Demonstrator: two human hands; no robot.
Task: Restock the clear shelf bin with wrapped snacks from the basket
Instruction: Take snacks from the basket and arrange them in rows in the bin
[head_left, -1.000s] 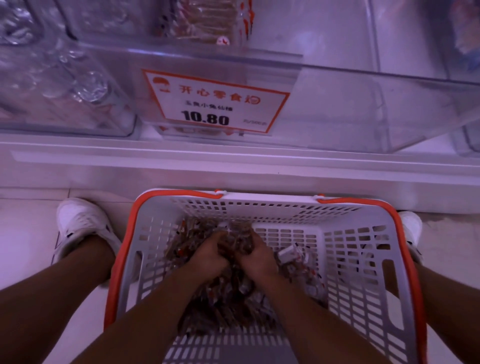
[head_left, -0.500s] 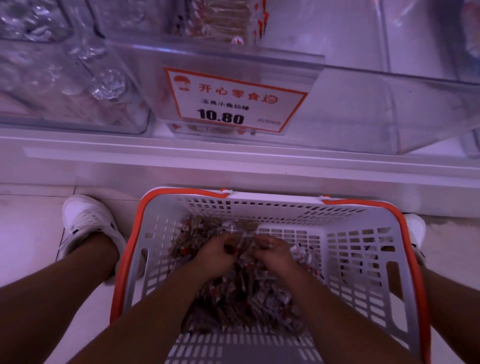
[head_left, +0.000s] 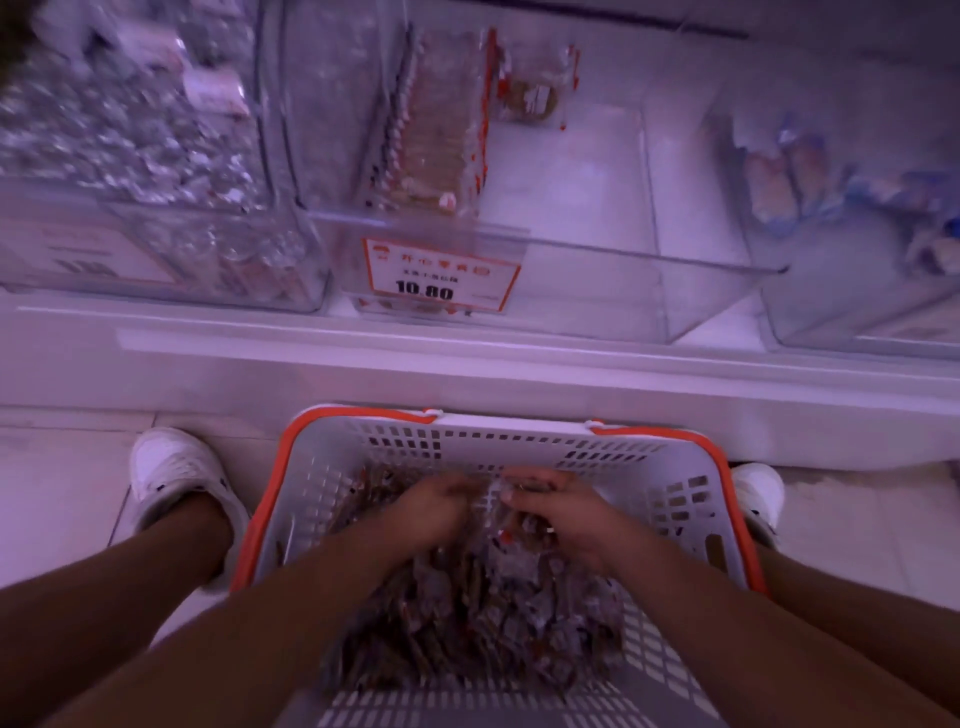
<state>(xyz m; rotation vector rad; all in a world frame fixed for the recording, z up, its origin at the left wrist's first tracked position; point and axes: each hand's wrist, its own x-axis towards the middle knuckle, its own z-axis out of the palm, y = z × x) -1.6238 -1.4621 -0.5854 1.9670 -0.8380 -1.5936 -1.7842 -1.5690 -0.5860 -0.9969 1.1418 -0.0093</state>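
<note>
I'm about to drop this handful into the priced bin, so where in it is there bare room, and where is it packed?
The clear bin is bare across its right part, from the snack row to its right wall. The row behind the price tag is crowded. A few loose packets lie at the back. Both hands, left and right, are down in the basket.

Everything I see sits under a dim, cool violet cast, with no hard shadows anywhere. The brightest patches are the white shelf ledge (head_left: 467, 358) and the floor tiles (head_left: 57, 499), which look washed out. My left hand (head_left: 436, 506) and right hand (head_left: 566, 514) are smeared by motion blur, and the wrapped snacks (head_left: 467, 613) below them melt into a grainy dark mass. Soft glare runs along the front rim of the clear shelf bin (head_left: 649, 260). The price tag (head_left: 441, 283) is only partly readable. Straight edges bow toward the corners, and the far edges darken.
</note>
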